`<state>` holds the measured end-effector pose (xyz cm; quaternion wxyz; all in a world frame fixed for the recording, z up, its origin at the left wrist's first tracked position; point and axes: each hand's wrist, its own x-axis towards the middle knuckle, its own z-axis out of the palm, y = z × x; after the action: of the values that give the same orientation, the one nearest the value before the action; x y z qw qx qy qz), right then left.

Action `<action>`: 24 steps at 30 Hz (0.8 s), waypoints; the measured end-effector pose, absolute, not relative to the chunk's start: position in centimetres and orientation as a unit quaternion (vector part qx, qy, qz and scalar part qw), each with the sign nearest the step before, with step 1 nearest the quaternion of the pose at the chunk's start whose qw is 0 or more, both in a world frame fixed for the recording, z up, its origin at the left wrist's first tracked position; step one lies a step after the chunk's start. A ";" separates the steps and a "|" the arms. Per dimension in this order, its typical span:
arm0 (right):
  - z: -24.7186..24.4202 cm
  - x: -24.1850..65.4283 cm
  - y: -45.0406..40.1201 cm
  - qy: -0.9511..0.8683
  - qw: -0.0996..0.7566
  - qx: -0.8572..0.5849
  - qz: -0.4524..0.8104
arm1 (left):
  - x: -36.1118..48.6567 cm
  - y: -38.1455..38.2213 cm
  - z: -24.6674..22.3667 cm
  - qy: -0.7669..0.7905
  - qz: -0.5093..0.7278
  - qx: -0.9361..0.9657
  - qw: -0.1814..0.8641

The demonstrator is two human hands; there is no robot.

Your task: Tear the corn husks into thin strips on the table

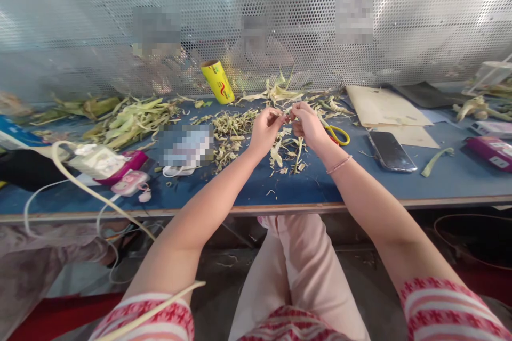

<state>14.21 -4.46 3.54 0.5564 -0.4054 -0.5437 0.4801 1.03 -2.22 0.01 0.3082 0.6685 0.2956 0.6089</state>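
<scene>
My left hand [265, 127] and my right hand [308, 123] meet over the middle of the blue table [320, 189]. Both are closed in a pinch, fingertips close together around something too small to make out. Under and around them lie pale, dry plant scraps [287, 152]. To the left of my left hand is a heap of short plant pieces [232, 122], and behind both hands lie longer peeled strips [280, 90]. Scissors with a yellow loop handle [340, 136] lie just right of my right hand, their blades mostly hidden.
A yellow tube [218, 82] leans at the back. Longer stalks [136, 120] lie at left, near a charging device [106, 165] with cables. At right are a phone [392, 152], cardboard sheets [386, 106], a single stalk [437, 161] and a magenta device [490, 152]. A perforated metal panel [304, 5] stands behind.
</scene>
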 end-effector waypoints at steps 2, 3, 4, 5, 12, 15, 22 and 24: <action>3.4 14.5 -4.3 -0.619 0.544 -0.426 0.373 | 1.1 -1.8 -0.2 0.277 0.613 0.636 0.377; 3.4 14.6 -4.3 -0.653 0.536 -0.433 0.314 | 1.1 -1.6 -0.2 0.268 0.616 0.619 0.406; 3.4 14.8 -4.2 -0.683 0.525 -0.437 0.259 | 1.1 -1.5 -0.3 0.261 0.621 0.602 0.429; 3.4 14.9 -4.2 -0.707 0.510 -0.441 0.212 | 1.2 -1.3 -0.4 0.254 0.624 0.587 0.448; 3.4 15.3 -4.4 -0.786 0.427 -0.430 0.118 | 1.2 -1.5 0.0 0.237 0.634 0.533 0.508; 3.5 15.2 -4.4 -0.793 0.427 -0.413 0.137 | 1.2 -1.9 0.5 0.241 0.643 0.514 0.514; 3.8 15.4 -4.4 -0.813 0.410 -0.388 0.144 | 1.3 -2.2 1.0 0.244 0.639 0.501 0.531; 3.9 15.5 -4.4 -0.817 0.398 -0.391 0.148 | 1.3 -2.1 1.0 0.243 0.640 0.511 0.520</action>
<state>15.54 -4.45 3.92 0.3979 -0.3908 -0.8167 0.1483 1.29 -2.12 0.96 0.5197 0.5111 0.2434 0.6399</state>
